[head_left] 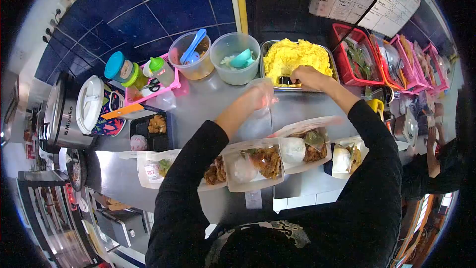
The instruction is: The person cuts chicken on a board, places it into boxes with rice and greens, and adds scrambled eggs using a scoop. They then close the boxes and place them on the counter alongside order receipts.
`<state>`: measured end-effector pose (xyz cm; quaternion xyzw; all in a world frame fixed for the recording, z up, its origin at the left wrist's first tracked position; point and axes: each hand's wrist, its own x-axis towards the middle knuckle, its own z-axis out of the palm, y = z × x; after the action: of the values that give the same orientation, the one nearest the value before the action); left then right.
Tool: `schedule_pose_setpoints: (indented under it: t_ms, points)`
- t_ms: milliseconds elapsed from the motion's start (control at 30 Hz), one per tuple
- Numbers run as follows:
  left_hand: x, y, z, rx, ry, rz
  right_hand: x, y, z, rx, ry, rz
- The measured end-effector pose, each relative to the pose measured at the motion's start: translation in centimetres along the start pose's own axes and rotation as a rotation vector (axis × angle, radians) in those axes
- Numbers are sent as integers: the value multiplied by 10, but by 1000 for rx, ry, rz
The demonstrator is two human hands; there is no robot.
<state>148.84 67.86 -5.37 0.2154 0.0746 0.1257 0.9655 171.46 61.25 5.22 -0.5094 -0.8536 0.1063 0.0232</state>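
Observation:
A metal tray (337,75) at the back centre holds a mound of yellow food (296,59). My right hand (306,77) is closed on a dark utensil (284,80) at the tray's front edge, against the food. To the left, my left hand (259,97) is inside or behind a clear plastic bag (263,89), its fingers bent round it. Below my arms, open paper boxes hold wrapped rice and brown fried pieces (267,162). One box (297,148) also has something green on top. Another box (348,158) sits at the right.
Two plastic tubs (234,72) (197,69) stand left of the tray, with spoons inside. Further left are a pink basket (173,85), a black tray (171,141) and a cooker (69,119). Red basket (339,59) at right; another person's arm (433,161) beyond.

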Motion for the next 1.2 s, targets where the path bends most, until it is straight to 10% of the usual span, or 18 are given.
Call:
schedule_pose_setpoints:
  t_ms: [233, 500, 633, 700, 767, 833, 1033, 1200]
  points:
    - [21, -5, 55, 144, 602, 70, -9, 22, 13, 179, 42, -17]
    - [8, 0, 53, 133, 587, 76, -10, 27, 22, 669, 138, 431]
    - [-35, 14, 149, 289, 621, 197, -26, 2, 1, 1387, 239, 755]
    - [-88, 30, 98, 1388, -152, 592, -35, -15, -17, 1307, 363, 722]
    - [-156, 31, 192, 523, 293, 442, -46, -36, -45, 1346, 263, 548]
    - [-233, 27, 213, 481, 259, 642, -52, -95, -79, 1387, 315, 469]
    - [-444, -34, 196, 516, 1128, 1223, -33, -259, -75, 1541, 30, 300]
    - [-519, -88, 133, 476, 1585, 884, 37, -392, 34, 1347, -84, 95]
